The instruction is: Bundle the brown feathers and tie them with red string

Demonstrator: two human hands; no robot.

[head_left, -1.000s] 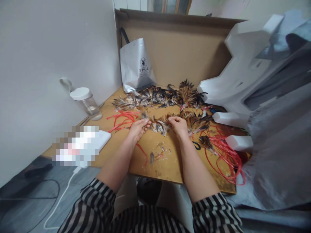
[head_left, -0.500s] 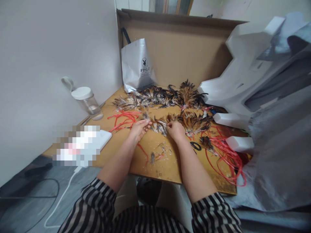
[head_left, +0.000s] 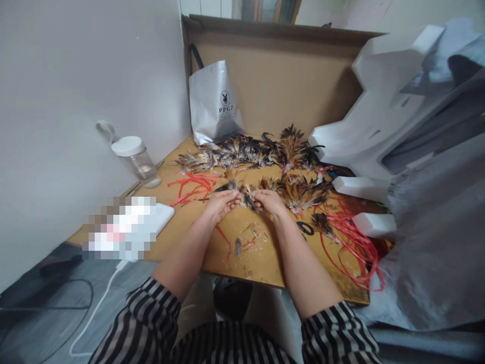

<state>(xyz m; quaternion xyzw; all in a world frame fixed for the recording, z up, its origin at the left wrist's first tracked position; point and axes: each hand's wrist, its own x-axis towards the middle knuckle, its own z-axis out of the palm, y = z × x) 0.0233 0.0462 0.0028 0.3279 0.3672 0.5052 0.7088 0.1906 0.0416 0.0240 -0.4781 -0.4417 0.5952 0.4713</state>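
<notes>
My left hand (head_left: 223,205) pinches the base of a small bunch of brown and dark feathers (head_left: 231,181), which fans up and left from the fingertips. Close beside it, my right hand (head_left: 270,203) has its fingers closed at some pale and dark feathers (head_left: 248,194) between the two hands. Which feathers the right fingers grip is partly hidden. Just beyond the right hand spreads a pile of brown feathers (head_left: 305,192). A longer row of black, brown and whitish feathers (head_left: 242,154) lies farther back on the wooden table (head_left: 242,263).
Red plastic strips lie at left (head_left: 193,187) and in a tangle at right (head_left: 352,247). Black-handled scissors (head_left: 305,228) rest near my right wrist. A lidded jar (head_left: 136,162), a silver bag (head_left: 215,103), a pixelated device with a white cable, and white foam (head_left: 344,136) surround the work area.
My right hand has moved slightly left, closer to my left hand. Brown feathers now stand fanned above my left fingertips, and the feathers between the hands have shifted.
</notes>
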